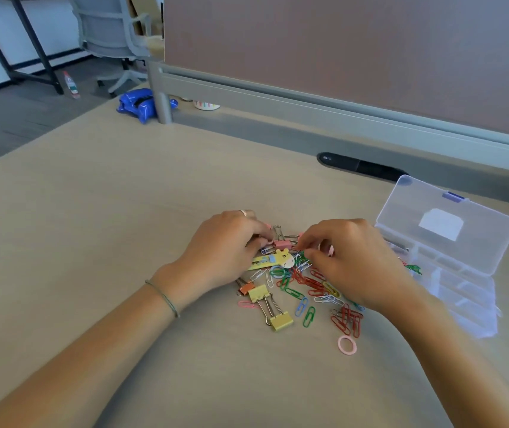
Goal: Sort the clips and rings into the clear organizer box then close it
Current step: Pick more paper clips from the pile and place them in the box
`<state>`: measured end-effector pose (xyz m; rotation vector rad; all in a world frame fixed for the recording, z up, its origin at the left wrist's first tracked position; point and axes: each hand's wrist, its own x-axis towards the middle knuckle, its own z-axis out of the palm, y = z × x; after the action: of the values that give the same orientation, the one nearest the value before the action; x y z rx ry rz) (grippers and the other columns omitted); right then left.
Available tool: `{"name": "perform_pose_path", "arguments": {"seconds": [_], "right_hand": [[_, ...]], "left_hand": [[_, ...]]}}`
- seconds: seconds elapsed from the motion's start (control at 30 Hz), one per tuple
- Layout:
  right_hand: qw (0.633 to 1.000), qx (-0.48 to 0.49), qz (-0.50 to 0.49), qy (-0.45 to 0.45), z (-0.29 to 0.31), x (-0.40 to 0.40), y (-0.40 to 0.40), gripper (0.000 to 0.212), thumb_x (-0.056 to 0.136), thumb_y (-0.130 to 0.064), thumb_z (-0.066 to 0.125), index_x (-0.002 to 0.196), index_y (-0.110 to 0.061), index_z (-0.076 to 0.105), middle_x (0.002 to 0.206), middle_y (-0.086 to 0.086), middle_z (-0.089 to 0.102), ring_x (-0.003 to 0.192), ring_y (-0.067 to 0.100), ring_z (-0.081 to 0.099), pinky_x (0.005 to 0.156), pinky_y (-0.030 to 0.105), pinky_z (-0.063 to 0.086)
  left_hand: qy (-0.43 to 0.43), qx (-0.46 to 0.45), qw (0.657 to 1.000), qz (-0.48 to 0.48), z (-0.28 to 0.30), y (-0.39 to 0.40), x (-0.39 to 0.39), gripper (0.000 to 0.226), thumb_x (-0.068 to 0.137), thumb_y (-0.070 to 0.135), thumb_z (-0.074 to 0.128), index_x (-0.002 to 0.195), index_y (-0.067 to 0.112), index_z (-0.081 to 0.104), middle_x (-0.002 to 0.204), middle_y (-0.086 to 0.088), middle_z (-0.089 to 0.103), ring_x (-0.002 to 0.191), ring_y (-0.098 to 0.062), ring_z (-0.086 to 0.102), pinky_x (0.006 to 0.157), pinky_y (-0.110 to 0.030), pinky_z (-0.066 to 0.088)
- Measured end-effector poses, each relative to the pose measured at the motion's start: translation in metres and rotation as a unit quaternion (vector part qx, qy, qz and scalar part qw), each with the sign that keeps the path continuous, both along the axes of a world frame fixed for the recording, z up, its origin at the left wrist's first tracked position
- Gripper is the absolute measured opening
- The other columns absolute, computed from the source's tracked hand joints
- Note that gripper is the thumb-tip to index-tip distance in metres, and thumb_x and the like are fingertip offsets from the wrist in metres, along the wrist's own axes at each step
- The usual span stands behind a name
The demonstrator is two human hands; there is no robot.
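A heap of coloured paper clips (311, 285) lies on the desk between my hands, mixed with yellow binder clips (281, 321), an orange one (244, 287), a pink binder clip (282, 244) and a yellow giraffe clip (277, 261). A pink ring (347, 345) lies apart at the front. My left hand (225, 254) rests on the heap's left side, fingers curled at the pink binder clip. My right hand (352, 261) pinches at green paper clips (302, 256) near the top. The clear organizer box (463, 291) stands open to the right, its lid (444, 223) tilted back.
A partition wall (339, 57) and its grey rail bound the desk at the back. A black cable port (358, 165) sits behind the box. A blue object (139, 105) lies at the far left corner, and an office chair (114, 35) stands beyond the desk.
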<state>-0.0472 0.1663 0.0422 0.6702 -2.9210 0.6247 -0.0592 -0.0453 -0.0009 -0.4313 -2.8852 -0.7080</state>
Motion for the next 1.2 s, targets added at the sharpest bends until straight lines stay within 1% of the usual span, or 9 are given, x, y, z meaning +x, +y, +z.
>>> {"name": "perform_pose_path", "arguments": {"seconds": [0.23, 0.43, 0.57, 0.7, 0.8, 0.9, 1.03, 1.13, 1.2], "right_hand": [[0.999, -0.001, 0.011, -0.034, 0.007, 0.007, 0.008, 0.018, 0.083, -0.019, 0.067, 0.089, -0.033, 0.076, 0.074, -0.020, 0.067, 0.072, 0.004, 0.061, 0.068, 0.023, 0.050], [0.998, 0.009, 0.017, -0.067, 0.011, 0.026, 0.024, 0.016, 0.084, -0.020, 0.067, 0.087, -0.034, 0.075, 0.074, -0.019, 0.067, 0.074, 0.001, 0.062, 0.067, 0.018, 0.049], [0.992, 0.046, 0.034, -0.110, 0.011, 0.046, 0.042, 0.015, 0.078, -0.017, 0.070, 0.083, -0.031, 0.074, 0.073, -0.016, 0.068, 0.076, 0.003, 0.062, 0.067, 0.019, 0.049], [0.988, 0.047, 0.047, -0.138, 0.007, 0.060, 0.054, 0.010, 0.075, -0.028, 0.077, 0.083, -0.032, 0.073, 0.077, -0.017, 0.066, 0.080, 0.003, 0.061, 0.069, 0.021, 0.048], [0.988, 0.034, 0.057, -0.140, 0.001, 0.067, 0.056, 0.010, 0.076, -0.035, 0.075, 0.085, -0.032, 0.071, 0.079, -0.017, 0.065, 0.082, 0.005, 0.061, 0.072, 0.024, 0.050], [0.989, 0.038, 0.065, -0.128, -0.006, 0.071, 0.054, 0.007, 0.080, -0.033, 0.072, 0.085, -0.031, 0.069, 0.080, -0.017, 0.063, 0.081, 0.005, 0.060, 0.071, 0.028, 0.051], [0.989, 0.045, 0.064, -0.122, -0.011, 0.072, 0.054, 0.007, 0.082, -0.031, 0.071, 0.084, -0.031, 0.064, 0.082, -0.016, 0.060, 0.080, 0.006, 0.059, 0.072, 0.027, 0.050], [0.988, 0.048, 0.060, -0.132, -0.009, 0.074, 0.053, 0.012, 0.080, -0.027, 0.071, 0.079, -0.029, 0.059, 0.079, -0.015, 0.060, 0.079, 0.007, 0.057, 0.070, 0.027, 0.049], [0.987, 0.048, 0.063, -0.137, -0.007, 0.073, 0.049, 0.013, 0.080, -0.022, 0.070, 0.078, -0.027, 0.059, 0.074, -0.014, 0.060, 0.076, 0.008, 0.056, 0.066, 0.025, 0.047]], "left_hand": [[0.017, -0.022, 0.999, 0.028, 0.006, 0.005, -0.003, 0.009, 0.093, 0.031, 0.068, 0.096, 0.035, 0.076, 0.097, 0.014, 0.069, 0.085, -0.012, 0.059, 0.063, -0.027, 0.034], [0.102, -0.108, 0.989, 0.009, 0.004, 0.012, -0.003, 0.023, 0.101, 0.032, 0.053, 0.101, 0.027, 0.076, 0.095, 0.006, 0.066, 0.092, -0.022, 0.064, 0.058, -0.030, 0.040], [0.107, -0.049, 0.993, 0.024, 0.003, 0.013, 0.000, 0.017, 0.097, 0.029, 0.057, 0.088, 0.026, 0.070, 0.089, 0.008, 0.066, 0.082, -0.021, 0.062, 0.059, -0.032, 0.043], [0.085, 0.055, 0.994, 0.028, 0.008, 0.010, 0.007, 0.012, 0.094, 0.029, 0.059, 0.082, 0.026, 0.060, 0.066, 0.013, 0.059, 0.063, -0.008, 0.054, 0.058, -0.032, 0.041], [0.071, 0.080, 0.994, 0.026, 0.010, 0.005, 0.013, 0.018, 0.096, 0.028, 0.059, 0.079, 0.025, 0.056, 0.060, 0.009, 0.056, 0.060, -0.009, 0.054, 0.057, -0.033, 0.042], [0.055, 0.099, 0.993, 0.029, 0.010, 0.000, 0.017, 0.024, 0.096, 0.031, 0.062, 0.073, 0.022, 0.060, 0.067, 0.017, 0.060, 0.065, -0.006, 0.056, 0.059, -0.029, 0.041], [0.014, 0.147, 0.989, 0.018, 0.017, -0.003, 0.023, 0.020, 0.091, 0.027, 0.071, 0.073, 0.019, 0.071, 0.063, 0.036, 0.060, 0.064, 0.011, 0.056, 0.056, -0.008, 0.031], [-0.035, 0.154, 0.987, -0.016, 0.021, 0.002, 0.029, 0.013, 0.090, 0.020, 0.074, 0.078, 0.015, 0.075, 0.056, 0.035, 0.059, 0.060, 0.023, 0.053, 0.055, -0.006, 0.033], [-0.064, 0.132, 0.989, -0.025, 0.020, 0.005, 0.030, 0.014, 0.089, 0.021, 0.075, 0.076, 0.019, 0.075, 0.055, 0.033, 0.059, 0.055, 0.017, 0.054, 0.054, -0.012, 0.033]]}}
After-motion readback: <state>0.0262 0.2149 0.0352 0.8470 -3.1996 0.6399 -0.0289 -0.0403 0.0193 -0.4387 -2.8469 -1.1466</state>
